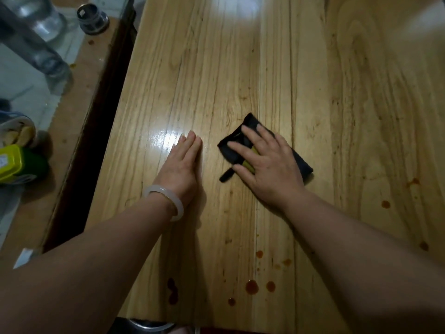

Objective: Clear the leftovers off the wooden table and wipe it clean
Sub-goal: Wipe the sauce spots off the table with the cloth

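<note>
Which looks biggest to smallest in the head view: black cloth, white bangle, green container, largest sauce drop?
1. black cloth
2. green container and white bangle look alike; the container is cut off at the edge
3. sauce drop

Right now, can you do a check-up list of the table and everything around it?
Surface: wooden table, glossy, with reddish-brown spots near the front edge and at the right.
Job's things: dark cloth, folded, lying on the table under the right hand.
Clutter: nothing seen.
Hands: left hand flat on the wood, bangle on its wrist; right hand pressing the cloth, fingers spread.
Cables: nothing seen.
Surroundings: lower surface at left holding a green container, a dish and glassware.
</note>
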The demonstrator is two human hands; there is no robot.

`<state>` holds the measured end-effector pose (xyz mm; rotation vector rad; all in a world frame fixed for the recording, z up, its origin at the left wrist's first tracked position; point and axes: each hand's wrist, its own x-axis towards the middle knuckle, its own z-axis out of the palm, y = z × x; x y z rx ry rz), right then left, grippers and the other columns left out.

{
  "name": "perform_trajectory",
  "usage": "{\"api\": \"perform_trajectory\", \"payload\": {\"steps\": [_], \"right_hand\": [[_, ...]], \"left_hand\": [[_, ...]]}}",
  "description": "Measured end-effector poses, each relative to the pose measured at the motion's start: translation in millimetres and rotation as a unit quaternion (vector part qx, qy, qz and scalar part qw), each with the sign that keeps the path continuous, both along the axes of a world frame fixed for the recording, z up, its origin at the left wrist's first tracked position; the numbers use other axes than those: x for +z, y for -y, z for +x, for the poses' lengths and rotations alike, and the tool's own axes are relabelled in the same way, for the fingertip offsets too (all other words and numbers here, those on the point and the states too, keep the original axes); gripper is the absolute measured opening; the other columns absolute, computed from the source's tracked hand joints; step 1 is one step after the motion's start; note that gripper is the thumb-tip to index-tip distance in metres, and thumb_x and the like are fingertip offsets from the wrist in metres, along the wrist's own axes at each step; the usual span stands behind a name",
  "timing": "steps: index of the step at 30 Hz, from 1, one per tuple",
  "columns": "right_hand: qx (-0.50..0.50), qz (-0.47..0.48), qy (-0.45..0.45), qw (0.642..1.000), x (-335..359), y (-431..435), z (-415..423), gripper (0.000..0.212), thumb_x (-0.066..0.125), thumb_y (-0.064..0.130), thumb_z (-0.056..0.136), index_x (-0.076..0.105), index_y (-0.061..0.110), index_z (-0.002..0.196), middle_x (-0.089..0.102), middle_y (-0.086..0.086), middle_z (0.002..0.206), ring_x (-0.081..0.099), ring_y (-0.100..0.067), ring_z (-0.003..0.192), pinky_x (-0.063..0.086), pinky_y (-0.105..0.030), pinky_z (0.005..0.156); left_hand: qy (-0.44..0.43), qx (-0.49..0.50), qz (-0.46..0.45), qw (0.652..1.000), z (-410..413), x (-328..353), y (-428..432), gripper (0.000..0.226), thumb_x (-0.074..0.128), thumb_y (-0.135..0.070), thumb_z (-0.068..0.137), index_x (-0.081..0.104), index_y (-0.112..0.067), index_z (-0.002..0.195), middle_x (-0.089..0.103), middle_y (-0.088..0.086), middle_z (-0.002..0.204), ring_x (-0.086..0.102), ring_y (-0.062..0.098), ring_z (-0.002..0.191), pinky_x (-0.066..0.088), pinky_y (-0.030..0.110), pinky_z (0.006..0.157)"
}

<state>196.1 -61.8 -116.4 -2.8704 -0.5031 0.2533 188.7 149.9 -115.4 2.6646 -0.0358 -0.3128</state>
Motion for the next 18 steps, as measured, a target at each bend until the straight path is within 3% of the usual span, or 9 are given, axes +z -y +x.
{"api": "perform_trajectory", "payload": {"steps": [4, 10, 13, 18], "right_hand": [[-0.108, -0.004, -0.007, 0.994, -4.4, -18.8, 6.1, 0.055, 0.024, 0.059, 0.100, 0.016, 0.044, 0.153, 0.000, 0.006, 0.165, -0.009, -0.019, 0.151, -0.004, -0.048, 0.121], [-0.189, -0.005, -0.029, 0.982, -4.2, -40.2, -5.2, 0.058, 0.020, 0.057, 0.101, 0.009, 0.039, 0.155, -0.009, 0.003, 0.165, -0.014, -0.024, 0.151, -0.006, -0.049, 0.121], [-0.169, 0.010, -0.031, 0.985, -1.1, -44.6, -25.3, 0.057, 0.021, 0.056, 0.101, 0.009, 0.040, 0.155, -0.012, 0.003, 0.165, -0.015, -0.023, 0.150, -0.007, -0.048, 0.121], [-0.040, 0.010, -0.033, 0.999, 2.8, -36.2, -66.1, 0.056, 0.023, 0.057, 0.101, 0.013, 0.043, 0.154, -0.010, 0.006, 0.165, -0.017, -0.018, 0.150, -0.006, -0.046, 0.121]], "left_hand": [[-0.002, 0.007, -0.009, 1.000, 0.7, -0.7, 1.3, 0.072, 0.034, 0.008, 0.090, 0.013, -0.022, 0.152, -0.002, -0.009, 0.159, -0.010, 0.005, 0.144, -0.005, 0.024, 0.118], [-0.008, 0.005, -0.018, 1.000, 0.0, -0.9, 0.6, 0.074, 0.035, 0.010, 0.088, 0.013, -0.020, 0.152, -0.002, -0.008, 0.159, -0.009, 0.007, 0.145, -0.007, 0.021, 0.116], [-0.010, -0.001, -0.025, 1.000, 0.3, -1.3, -1.6, 0.073, 0.035, 0.009, 0.088, 0.013, -0.020, 0.152, -0.001, -0.008, 0.159, -0.008, 0.008, 0.145, -0.007, 0.021, 0.115], [-0.029, -0.015, -0.026, 0.999, 2.7, 0.3, -5.2, 0.074, 0.040, 0.007, 0.088, 0.012, -0.018, 0.152, -0.002, -0.005, 0.159, -0.008, 0.010, 0.145, -0.007, 0.022, 0.116]]}}
